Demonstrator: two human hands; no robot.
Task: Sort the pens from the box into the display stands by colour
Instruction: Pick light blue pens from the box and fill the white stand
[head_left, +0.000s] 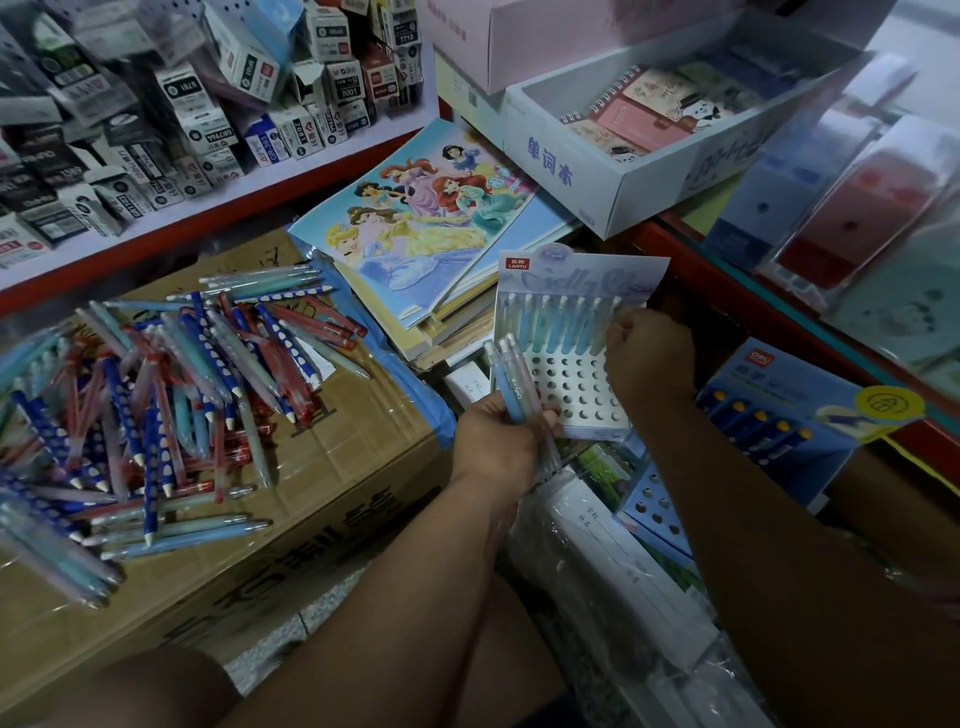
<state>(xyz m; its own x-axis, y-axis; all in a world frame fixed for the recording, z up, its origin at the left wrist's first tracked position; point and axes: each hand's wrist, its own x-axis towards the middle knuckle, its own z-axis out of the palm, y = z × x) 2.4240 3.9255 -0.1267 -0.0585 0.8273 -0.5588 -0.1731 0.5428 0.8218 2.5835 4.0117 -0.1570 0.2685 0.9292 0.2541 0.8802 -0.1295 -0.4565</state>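
Right now the left hand (498, 441) is gripping a small bunch of pale pens (506, 374), caps sticking up just in front of the white stand (582, 395) and thumb lying at its front left corner. The stand is sitting between the two hands, its holed base mostly bare. A row (556, 325) of blue and green pens is standing upright along its back, against the card (582, 273). The right hand (649, 358) is curling in at the right end of that row, knuckles toward the camera; whether it is pinching the last pen or the stand's edge, I cannot tell. Off to the left, well apart from both hands, the pile (156, 395) of blue, red and pale pens is lying loose across a cardboard box (337, 467). A second, blue stand (657, 506) is sitting just under the right forearm, and picture books (431, 208) are lying stacked behind.
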